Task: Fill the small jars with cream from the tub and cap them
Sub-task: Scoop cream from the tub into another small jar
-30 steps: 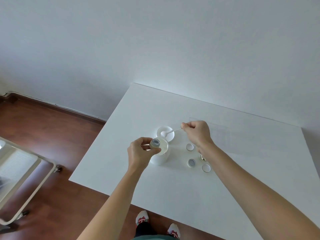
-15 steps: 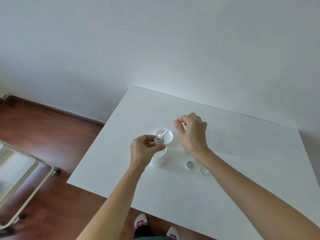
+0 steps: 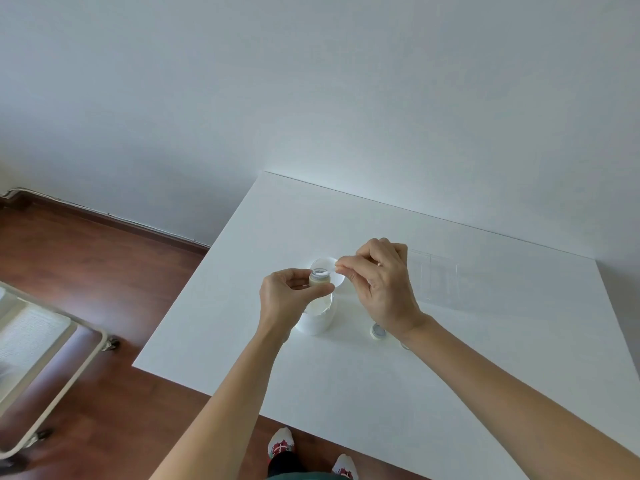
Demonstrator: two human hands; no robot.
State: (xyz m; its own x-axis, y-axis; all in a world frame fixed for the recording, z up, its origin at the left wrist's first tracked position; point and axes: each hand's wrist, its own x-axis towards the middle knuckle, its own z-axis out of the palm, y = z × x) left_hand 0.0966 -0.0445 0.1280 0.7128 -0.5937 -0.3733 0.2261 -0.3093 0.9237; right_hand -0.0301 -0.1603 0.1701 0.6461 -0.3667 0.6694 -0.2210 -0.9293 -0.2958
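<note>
Now the left hand pinches a small cream-filled glass jar upright; just right, the right hand pinches a thin white spatula over its mouth.

I hold a small jar upright in my left hand, just above the white tub. The jar is open, with white cream at its mouth. The tub stands open on the table. Its round white lid lies behind it. Another small jar sits open beside the tub.
</note>
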